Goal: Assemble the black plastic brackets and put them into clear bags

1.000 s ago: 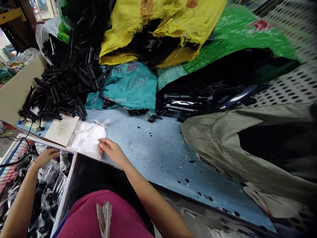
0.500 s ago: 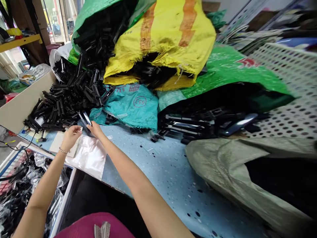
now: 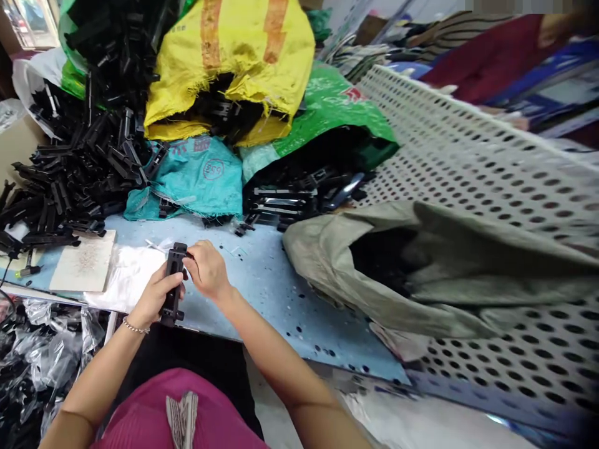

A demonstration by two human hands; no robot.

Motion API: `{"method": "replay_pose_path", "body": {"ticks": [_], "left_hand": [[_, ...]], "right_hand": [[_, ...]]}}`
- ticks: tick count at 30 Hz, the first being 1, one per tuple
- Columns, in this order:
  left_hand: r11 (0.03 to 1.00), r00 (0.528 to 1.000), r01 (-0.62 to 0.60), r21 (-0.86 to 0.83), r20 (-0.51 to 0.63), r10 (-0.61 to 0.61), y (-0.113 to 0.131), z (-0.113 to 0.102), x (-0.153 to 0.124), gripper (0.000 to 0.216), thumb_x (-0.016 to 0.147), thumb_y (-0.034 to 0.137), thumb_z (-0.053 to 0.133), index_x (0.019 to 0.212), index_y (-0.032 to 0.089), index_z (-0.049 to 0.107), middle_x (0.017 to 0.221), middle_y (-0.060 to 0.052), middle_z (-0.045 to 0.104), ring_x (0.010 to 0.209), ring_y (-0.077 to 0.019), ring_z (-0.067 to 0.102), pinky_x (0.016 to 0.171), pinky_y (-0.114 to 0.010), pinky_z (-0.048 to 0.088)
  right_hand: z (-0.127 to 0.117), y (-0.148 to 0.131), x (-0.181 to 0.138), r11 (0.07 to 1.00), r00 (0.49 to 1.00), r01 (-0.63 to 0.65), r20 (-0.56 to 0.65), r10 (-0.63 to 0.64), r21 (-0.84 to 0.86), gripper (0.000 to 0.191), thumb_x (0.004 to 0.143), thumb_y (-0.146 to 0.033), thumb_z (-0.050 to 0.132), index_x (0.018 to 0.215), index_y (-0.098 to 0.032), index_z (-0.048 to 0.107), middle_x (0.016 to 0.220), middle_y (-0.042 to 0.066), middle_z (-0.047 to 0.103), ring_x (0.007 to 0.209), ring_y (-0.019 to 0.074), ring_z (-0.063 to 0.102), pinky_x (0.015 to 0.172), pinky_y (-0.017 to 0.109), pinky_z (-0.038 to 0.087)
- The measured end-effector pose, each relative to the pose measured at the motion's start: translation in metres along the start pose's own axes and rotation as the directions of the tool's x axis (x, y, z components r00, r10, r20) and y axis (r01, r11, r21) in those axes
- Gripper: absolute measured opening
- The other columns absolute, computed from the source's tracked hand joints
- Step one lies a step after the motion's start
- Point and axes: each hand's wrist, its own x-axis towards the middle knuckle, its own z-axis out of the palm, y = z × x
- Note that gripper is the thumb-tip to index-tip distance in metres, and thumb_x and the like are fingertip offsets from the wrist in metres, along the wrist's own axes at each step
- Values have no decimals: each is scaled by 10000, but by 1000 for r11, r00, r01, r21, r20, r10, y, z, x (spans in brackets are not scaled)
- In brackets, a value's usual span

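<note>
Close to the table's front edge, my left hand (image 3: 156,293) is wrapped round a long black plastic part (image 3: 174,284), its thumb across the face. The part is tilted, with slots along it and small knobs at the lower end. My right hand (image 3: 206,268) is closed at the part's upper right edge, thumb and fingers pinching there; whether a smaller piece is between them is hidden. Under and left of my hands lie white plastic bags (image 3: 128,271) and a pale square board (image 3: 84,262). A heap of similar black parts (image 3: 88,168) spreads behind.
Behind the blue speckled table (image 3: 262,274) sit a yellow sack (image 3: 243,43), a teal sack (image 3: 201,178) and a green sack (image 3: 322,100) of black parts. A grey sack (image 3: 318,243) and white perforated crate (image 3: 468,143) stand right. Clear plastic-wrapped pieces (image 3: 37,349) lie lower left. Another person's sleeve (image 3: 486,59) shows upper right.
Both hands have come from near the heap back toward my body, now with the black part upright between them. The view has swung right, bringing in another person.
</note>
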Motion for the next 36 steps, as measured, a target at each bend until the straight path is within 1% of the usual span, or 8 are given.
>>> {"method": "replay_pose_path", "body": {"ticks": [5,10,15,21,24,27,33,36], "left_hand": [[1000,994,-3,9,-108,4,0,7,15,419,759,539,729,910,175,587,580,28,577,485,-100,526,480,-208,384],[995,989,33,-93,-143,-47,-3,6,24,456,761,536,747,971,164,586,606,31,581,519,-101,547,523,-215,413],[990,924,-5,-140,-378,-49,-30,12,25,527,700,475,813,1020,195,503,816,-2,648,668,-132,643,675,-272,512],[886,732,-424,190,-505,458,-41,6,15,610,840,436,713,1269,275,309,984,-10,652,790,-131,669,821,-316,542],[894,832,-352,278,-346,435,-48,1,18,657,898,456,634,1407,253,271,1151,-89,656,888,-179,700,866,-381,557],[869,946,-133,476,-200,255,-71,6,30,485,947,415,547,1371,194,465,1182,-129,675,1033,-250,689,938,-445,539],[535,911,-250,807,9,412,-104,10,45,323,913,262,572,1211,178,666,1206,-149,655,1197,-307,578,1081,-527,440],[644,910,-279,713,-18,415,-93,-1,50,328,898,299,619,1205,192,668,1232,-137,633,1202,-283,573,1107,-506,423]], "right_hand": [[-3,-2,-14,996,987,-91,131,91,-6,543,1038,-569,225,768,-240,563,728,51,583,708,210,523,709,357,415],[10,-11,-59,987,973,145,192,-129,-70,421,1000,-540,395,810,-233,611,805,99,627,763,244,533,738,394,399],[17,-2,-56,958,943,217,293,-157,-185,376,1005,-413,399,735,-230,587,716,81,605,710,222,531,703,363,386],[18,14,-39,997,931,44,364,-16,-67,498,1054,-428,247,751,-216,580,685,35,602,652,172,540,656,294,394],[6,40,-2,965,939,-175,261,223,-195,501,1066,-445,205,919,-202,619,829,57,661,782,192,605,721,285,432],[-6,74,52,751,910,-393,-109,399,-531,474,990,-505,466,1236,-112,566,1231,212,616,1103,305,579,883,365,431],[-15,106,92,671,827,-529,-137,546,-519,313,928,-342,557,1066,-79,655,1171,256,643,1134,350,589,945,422,427],[-17,101,60,743,847,-517,-126,517,-424,209,908,-324,530,957,-155,644,1088,146,666,1011,269,632,872,369,472]]}}
